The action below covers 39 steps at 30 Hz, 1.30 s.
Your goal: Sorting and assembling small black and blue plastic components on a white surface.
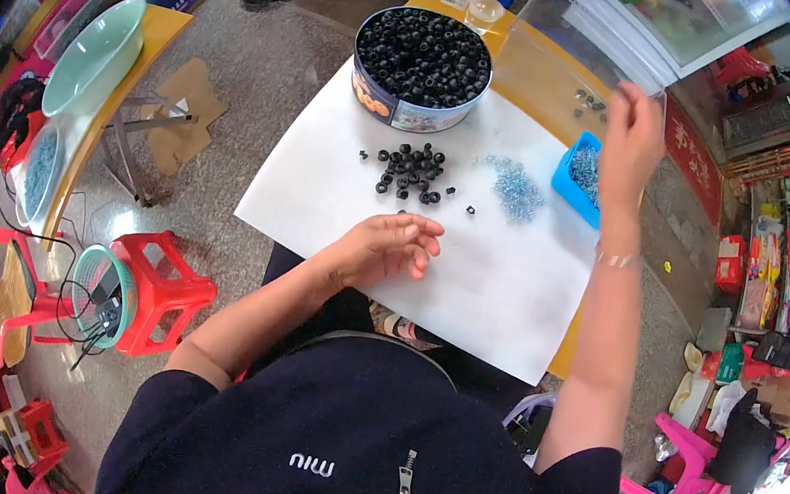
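My left hand (389, 248) hovers over the near edge of a white sheet (490, 291), palm turned inward, fingers loosely curved and apart, nothing visible in them. Just beyond it lies a loose pile of black beads (410, 170), with a few strays beside it. To the right of these is a small heap of pale blue beads (518, 192). My right hand (632, 139) is raised above a blue tray (566, 182) of similar small beads and partly covers it. Its fingers are bent and blurred, so their grip is unclear.
A round tin (413, 116) full of black beads stands at the sheet's far edge. Behind my right hand, a clear plastic box (551, 67) holds several dark beads. A small clear cup (483, 13) sits at the back. Red stools (169, 291) stand on the left.
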Tool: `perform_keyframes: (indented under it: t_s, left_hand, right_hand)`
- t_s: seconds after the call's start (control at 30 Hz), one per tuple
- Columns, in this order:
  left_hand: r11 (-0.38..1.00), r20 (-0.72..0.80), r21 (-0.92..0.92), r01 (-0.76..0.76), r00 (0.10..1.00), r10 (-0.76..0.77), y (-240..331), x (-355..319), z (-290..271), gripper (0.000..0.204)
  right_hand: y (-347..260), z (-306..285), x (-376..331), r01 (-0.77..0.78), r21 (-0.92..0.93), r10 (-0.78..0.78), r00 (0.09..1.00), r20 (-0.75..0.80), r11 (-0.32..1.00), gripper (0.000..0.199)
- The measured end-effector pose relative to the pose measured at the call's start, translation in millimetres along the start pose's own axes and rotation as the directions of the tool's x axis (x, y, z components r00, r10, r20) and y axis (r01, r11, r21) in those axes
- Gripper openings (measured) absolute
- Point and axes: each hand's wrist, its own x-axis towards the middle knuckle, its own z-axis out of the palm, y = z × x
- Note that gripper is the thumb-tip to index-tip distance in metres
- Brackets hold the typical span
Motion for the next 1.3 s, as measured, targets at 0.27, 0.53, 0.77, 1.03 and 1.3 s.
perform_keyframes:
  t_s: [0.27, 0.53, 0.77, 1.03, 1.3]
  left_hand:
    - [0.996, 0.084, -0.086, -0.006, 0.996, 0.013, -4, -1, -10, 0.033]
    - [0.998, 0.050, -0.062, 0.022, 0.999, -0.019, -3, 1, -4, 0.034]
    - [0.994, 0.256, -0.017, 0.111, 0.961, -0.103, -5, -10, -18, 0.022]
    - [0.994, 0.342, -0.016, 0.110, 0.934, -0.098, -7, -10, -19, 0.022]
    - [0.997, 0.194, -0.007, 0.081, 0.978, -0.078, -2, -11, -11, 0.028]
  right_hand:
    - [4, 15, -23, -0.027, 0.063, 0.015, 0.982, 0.191, 0.998, 0.022]
    - [-60, 8, -157, -0.256, 0.189, 0.122, 0.842, 0.526, 0.948, 0.014]
    - [-91, 13, -182, -0.363, 0.290, 0.115, 0.776, 0.620, 0.886, 0.017]
    - [-111, 38, -185, -0.129, 0.326, -0.063, 0.853, 0.518, 0.937, 0.022]
    - [-112, 39, -183, -0.154, 0.315, -0.006, 0.892, 0.452, 0.936, 0.014]
